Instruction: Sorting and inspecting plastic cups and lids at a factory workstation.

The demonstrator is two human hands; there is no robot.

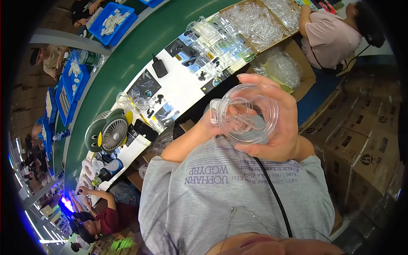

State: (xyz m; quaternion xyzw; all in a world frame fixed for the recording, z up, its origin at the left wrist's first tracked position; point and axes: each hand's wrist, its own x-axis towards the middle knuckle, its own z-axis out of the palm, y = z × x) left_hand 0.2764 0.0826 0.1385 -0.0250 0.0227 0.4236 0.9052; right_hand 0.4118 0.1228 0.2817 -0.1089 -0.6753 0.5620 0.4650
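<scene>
Close before my grey shirt, a clear round plastic case (270, 126) is held up, its circular rim facing upward. A small clear tab stands out from its left side, and a curved clear piece shows inside. My right hand (287, 112) is closed round the right side of the case, with fingers above and thumb below. At the left side, my left hand (207, 124) grips the case from behind; its fingers appear curled, partly seen through the plastic.
Ahead stands a white table (176, 87) with clear plastic cases (212, 40), printed cards, a black bottle (159, 67) and a green fan (112, 131). Beyond runs a green conveyor (100, 80). Cartons (361, 136) are stacked right; a person (331, 36) sits at the far right.
</scene>
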